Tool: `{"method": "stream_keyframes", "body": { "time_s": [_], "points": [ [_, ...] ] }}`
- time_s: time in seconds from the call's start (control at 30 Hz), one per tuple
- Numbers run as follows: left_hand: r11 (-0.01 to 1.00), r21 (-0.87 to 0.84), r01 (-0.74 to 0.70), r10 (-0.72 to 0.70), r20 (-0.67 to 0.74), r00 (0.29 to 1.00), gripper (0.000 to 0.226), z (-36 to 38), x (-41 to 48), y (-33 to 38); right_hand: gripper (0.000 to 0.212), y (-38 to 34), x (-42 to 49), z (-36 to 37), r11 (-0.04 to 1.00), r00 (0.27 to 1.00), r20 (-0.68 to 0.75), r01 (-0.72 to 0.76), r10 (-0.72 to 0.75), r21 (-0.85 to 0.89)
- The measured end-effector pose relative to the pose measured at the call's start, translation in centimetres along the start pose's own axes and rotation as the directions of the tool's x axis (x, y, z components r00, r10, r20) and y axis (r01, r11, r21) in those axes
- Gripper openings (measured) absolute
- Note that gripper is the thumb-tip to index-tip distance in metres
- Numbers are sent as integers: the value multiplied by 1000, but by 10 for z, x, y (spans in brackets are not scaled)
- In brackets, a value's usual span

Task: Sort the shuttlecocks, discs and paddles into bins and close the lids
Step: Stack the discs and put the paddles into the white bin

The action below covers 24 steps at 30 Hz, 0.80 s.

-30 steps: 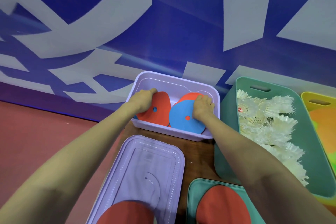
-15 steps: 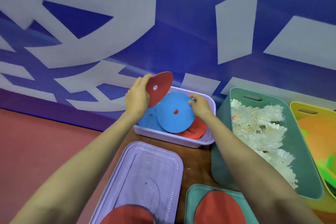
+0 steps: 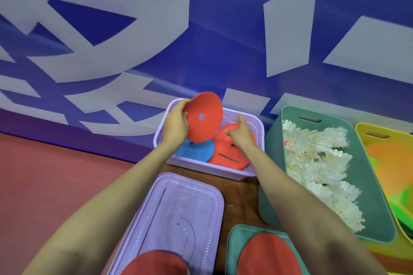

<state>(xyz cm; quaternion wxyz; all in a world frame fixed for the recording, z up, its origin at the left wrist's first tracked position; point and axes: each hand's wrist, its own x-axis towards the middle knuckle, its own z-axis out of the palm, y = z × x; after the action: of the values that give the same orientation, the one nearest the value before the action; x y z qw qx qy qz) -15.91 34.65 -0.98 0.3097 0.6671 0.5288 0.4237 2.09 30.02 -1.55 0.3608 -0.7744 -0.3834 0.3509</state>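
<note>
A lilac bin [image 3: 259, 131] stands at the far end of the table. My left hand [image 3: 175, 124] grips a red disc [image 3: 205, 118] by its left edge and holds it tilted above the bin. Inside lie a blue disc [image 3: 199, 152] and red discs [image 3: 225, 152]. My right hand [image 3: 242, 131] hovers over the red discs with fingers loosely spread, holding nothing. The lilac lid [image 3: 174, 212] lies in front of the bin. A red paddle [image 3: 156, 263] rests on its near end, and another red paddle [image 3: 268, 254] lies on a green lid [image 3: 232, 243].
A green bin [image 3: 368, 185] full of white shuttlecocks [image 3: 317, 163] stands to the right of the lilac bin. A yellow bin [image 3: 384, 152] with orange and green things sits at the far right. A blue and white banner rises behind, and red floor lies left.
My left hand has lifted the red disc higher and turned its face toward me. My right hand has let go of the blue disc, which now lies flat in the bin.
</note>
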Motion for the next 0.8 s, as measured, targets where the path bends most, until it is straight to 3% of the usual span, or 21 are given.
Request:
{"method": "stream_keyframes", "body": {
  "time_s": [0.03, 0.1, 0.17, 0.27, 0.37, 0.4, 0.47, 0.53, 0.6, 0.67, 0.8],
  "points": [
    [1000, 23, -22, 20, 77, 997, 45, 6, 1, -2, 71, 0, 2, -8, 995, 995, -20, 101, -101, 3],
    [999, 33, -16, 8, 230, 973, 43, 16, 2, -6, 52, -2, 8, -20, 975, 975, 5, 220, -220, -42],
    [997, -21, 68, -57, 331, 942, 42, 23, 4, -10, 27, -4, 15, -33, 955, 968, 13, 251, -252, -156],
    [984, -88, 157, -106, 424, 900, 39, 32, 3, -11, 18, -4, 27, -47, 887, 964, 39, 257, -263, -384],
    [963, 270, 23, -176, 558, 811, 48, 42, 9, -25, 21, 0, 34, -43, 739, 959, 71, 259, -276, -623],
    [892, 446, -69, -245, 606, 756, 50, 43, 11, -31, 23, 2, 34, -41, 672, 956, 83, 259, -282, -693],
    [658, 702, -271, -396, 629, 669, 45, 38, 11, -41, 30, 5, 34, -37, 545, 958, 66, 215, -280, -810],
    [510, 780, -364, -476, 608, 636, 38, 32, 8, -45, 35, 8, 33, -34, 414, 960, 65, 177, -272, -893],
    [516, 789, -334, -469, 586, 660, 35, 30, 8, -44, 37, 11, 28, -31, 334, 959, 92, 182, -268, -925],
    [581, 769, -266, -438, 571, 694, 35, 29, 9, -39, 39, 14, 22, -30, 323, 963, 107, 187, -249, -928],
    [736, 656, -168, -319, 554, 769, 42, 30, 1, -24, 36, 6, 9, -35, 427, 973, 103, 184, -205, -885]
  ]
}}
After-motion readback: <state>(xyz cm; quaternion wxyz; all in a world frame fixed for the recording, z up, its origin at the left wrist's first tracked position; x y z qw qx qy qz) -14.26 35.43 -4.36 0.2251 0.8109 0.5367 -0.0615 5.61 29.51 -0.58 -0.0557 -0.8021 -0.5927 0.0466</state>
